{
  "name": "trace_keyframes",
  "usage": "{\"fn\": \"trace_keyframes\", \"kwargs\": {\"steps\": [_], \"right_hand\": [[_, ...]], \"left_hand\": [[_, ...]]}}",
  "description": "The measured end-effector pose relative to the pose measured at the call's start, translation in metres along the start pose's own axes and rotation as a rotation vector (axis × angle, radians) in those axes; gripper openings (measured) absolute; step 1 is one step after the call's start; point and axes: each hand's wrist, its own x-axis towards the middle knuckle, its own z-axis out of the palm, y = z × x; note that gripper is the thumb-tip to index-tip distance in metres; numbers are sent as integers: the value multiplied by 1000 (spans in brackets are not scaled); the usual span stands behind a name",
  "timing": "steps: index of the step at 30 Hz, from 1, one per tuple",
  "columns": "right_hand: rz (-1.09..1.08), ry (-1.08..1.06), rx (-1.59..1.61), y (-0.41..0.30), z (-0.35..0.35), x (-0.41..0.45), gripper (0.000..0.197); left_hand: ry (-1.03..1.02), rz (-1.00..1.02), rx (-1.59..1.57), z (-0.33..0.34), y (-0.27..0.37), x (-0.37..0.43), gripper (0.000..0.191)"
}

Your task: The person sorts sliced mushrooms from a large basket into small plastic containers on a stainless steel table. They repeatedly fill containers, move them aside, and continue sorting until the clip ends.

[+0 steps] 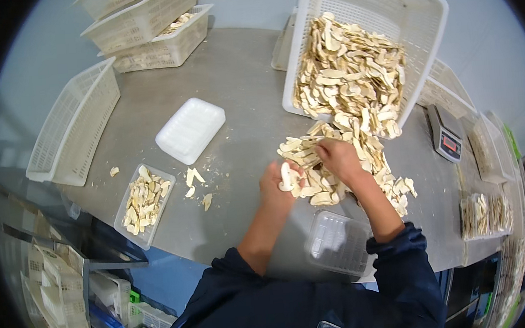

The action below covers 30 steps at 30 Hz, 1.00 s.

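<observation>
Dried mushroom slices [324, 184] lie in a loose heap on the grey metal table, spilling from a tipped white plastic basket [423, 26]. My left hand [277, 181] is turned palm up at the heap's left edge and holds a few pale mushroom slices [286, 177]. Over the middle of the heap, my right hand [339, 158] has its fingers curled down; whether a slice is between them is hidden. Below my hands sits a clear plastic tray [338, 243], partly covered by my right sleeve.
At the left is a tray of smaller slices [145, 203], with a white upturned tray stack [190, 130] behind it. White baskets [74, 128] line the left and back. A digital scale [446, 133] and packed trays of slices [486, 215] stand at the right.
</observation>
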Motion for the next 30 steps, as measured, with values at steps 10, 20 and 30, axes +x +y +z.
{"fn": "trace_keyframes", "kwargs": {"steps": [10, 20, 30], "right_hand": [[-451, -150, -195, 13, 78, 60, 13], [389, -68, 673, 9, -7, 5, 12], [837, 153, 809, 36, -104, -178, 14]], "left_hand": [[266, 109, 1, -12, 13, 0, 24], [185, 36, 88, -4, -10, 2, 35], [195, -248, 252, 32, -22, -37, 17]]}}
